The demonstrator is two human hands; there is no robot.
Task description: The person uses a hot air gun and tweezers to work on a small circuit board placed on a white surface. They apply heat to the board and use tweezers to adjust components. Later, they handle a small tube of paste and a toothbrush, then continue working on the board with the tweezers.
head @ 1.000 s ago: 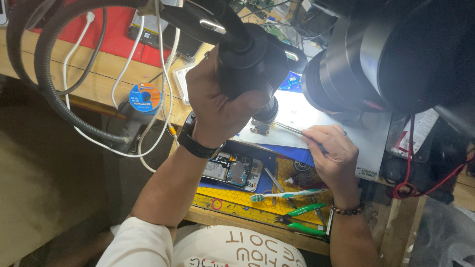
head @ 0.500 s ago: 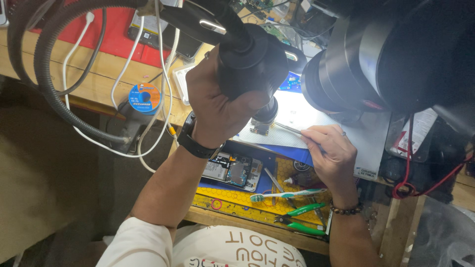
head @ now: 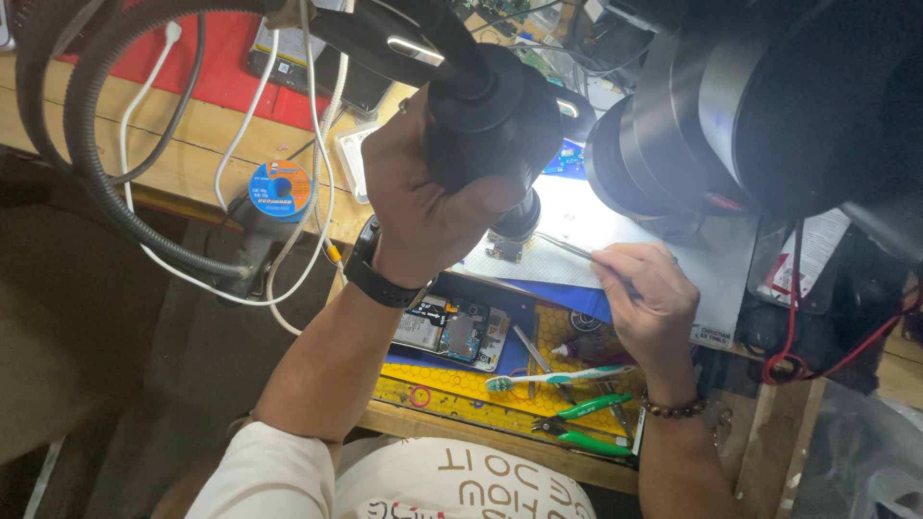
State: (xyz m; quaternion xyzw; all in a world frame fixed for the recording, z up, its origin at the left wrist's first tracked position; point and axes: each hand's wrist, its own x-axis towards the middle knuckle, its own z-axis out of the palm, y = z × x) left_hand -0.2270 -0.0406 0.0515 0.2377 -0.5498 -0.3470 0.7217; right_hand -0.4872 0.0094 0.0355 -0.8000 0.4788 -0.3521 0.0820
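Observation:
My left hand (head: pixel 423 207) is wrapped around a thick black hot-air nozzle handle (head: pixel 490 120), which points down at a small circuit board (head: pixel 504 251) on a brightly lit white mat (head: pixel 635 226). A black watch sits on that wrist. My right hand (head: pixel 649 303) pinches slim metal tweezers (head: pixel 567 247), their tips reaching left to the small board. Just below my hands an opened phone (head: pixel 452 327) with bare internals lies on a blue and yellow work mat (head: pixel 452 380).
A toothbrush (head: pixel 558 378), green-handled cutters (head: pixel 582 428) and another pair of tweezers (head: pixel 532 351) lie on the yellow mat. A large black microscope head (head: pixel 769 106) looms at the upper right. A blue solder spool (head: pixel 279 189), white cables and a ribbed hose (head: pixel 96 163) hang at the left.

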